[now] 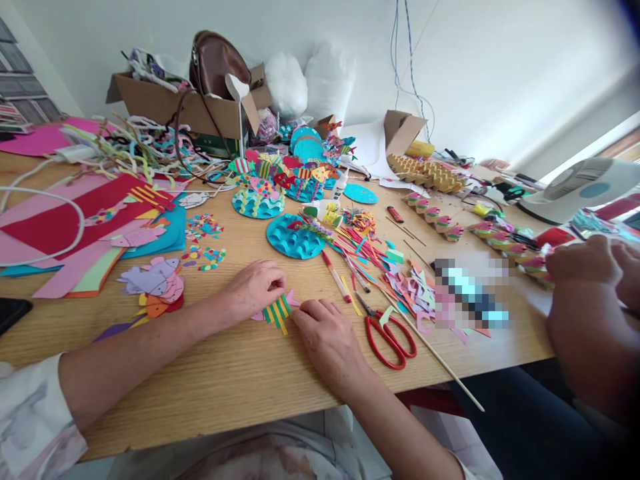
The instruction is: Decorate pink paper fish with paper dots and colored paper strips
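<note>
A small pink paper fish [278, 312], crossed by green and yellow paper strips, lies on the wooden table between my hands. My left hand [260, 285] has its fingers curled and pressed together at the fish's upper left side. At its right edge, my right hand [327, 337] pinches with bent fingers. Both fingertips are partly hidden. To the right lie red-handled scissors [393, 340], a pen [336, 277] and many cut paper scraps [417, 293]. Ahead sits a blue wavy paper disc [295, 238].
Paper fish cutouts [150, 280] and coloured sheets [65, 227] lie at left. Finished fish decorations [260, 177] and a glue bottle [340, 185] stand beyond. A thin wooden stick [440, 360] overhangs the table edge. Another person's hands [590, 267] are at right, near a white fan [585, 190].
</note>
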{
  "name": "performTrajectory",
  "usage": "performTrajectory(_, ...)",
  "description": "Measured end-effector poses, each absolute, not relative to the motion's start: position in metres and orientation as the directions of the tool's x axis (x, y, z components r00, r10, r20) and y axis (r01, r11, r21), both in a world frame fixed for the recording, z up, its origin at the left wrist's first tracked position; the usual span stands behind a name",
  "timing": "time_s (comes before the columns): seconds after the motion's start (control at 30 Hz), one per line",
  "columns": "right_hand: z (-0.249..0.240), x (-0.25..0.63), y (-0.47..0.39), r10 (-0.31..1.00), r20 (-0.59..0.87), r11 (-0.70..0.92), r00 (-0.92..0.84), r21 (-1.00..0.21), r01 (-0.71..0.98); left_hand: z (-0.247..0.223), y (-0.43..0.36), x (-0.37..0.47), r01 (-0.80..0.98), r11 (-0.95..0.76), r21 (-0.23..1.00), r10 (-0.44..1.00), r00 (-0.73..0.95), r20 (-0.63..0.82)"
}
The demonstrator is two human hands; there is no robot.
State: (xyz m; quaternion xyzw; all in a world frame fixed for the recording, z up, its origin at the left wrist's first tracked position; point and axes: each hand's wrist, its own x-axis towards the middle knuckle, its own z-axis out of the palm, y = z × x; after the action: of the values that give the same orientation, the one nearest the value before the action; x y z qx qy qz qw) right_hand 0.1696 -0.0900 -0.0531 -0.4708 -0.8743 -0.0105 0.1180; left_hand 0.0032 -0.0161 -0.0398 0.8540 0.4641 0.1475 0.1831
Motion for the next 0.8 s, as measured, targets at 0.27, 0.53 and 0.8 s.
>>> performTrajectory(0.27,-0.0538,0.169,-0.089,0.821,0.221,0.555,-0.527,-0.091,0.827,-0.0395,-0.0158,0.0034,0.743,-0.511,0.432,0.842,0.535,0.076)
performTrajectory(0.53,-0.0544,0.1697,-0.09,0.82,0.214,0.557,-0.53,-0.089,0.826,-0.0404,-0.0159,0.0031,0.75,-0.518,0.411,0.839,0.54,0.073)
performTrajectory(0.8,-0.0547,0.1692,-0.0903,0.819,0.218,0.557,-0.531,-0.083,0.826,-0.0426,-0.0157,0.0032,0.748,-0.525,0.405,0.835,0.544,0.078)
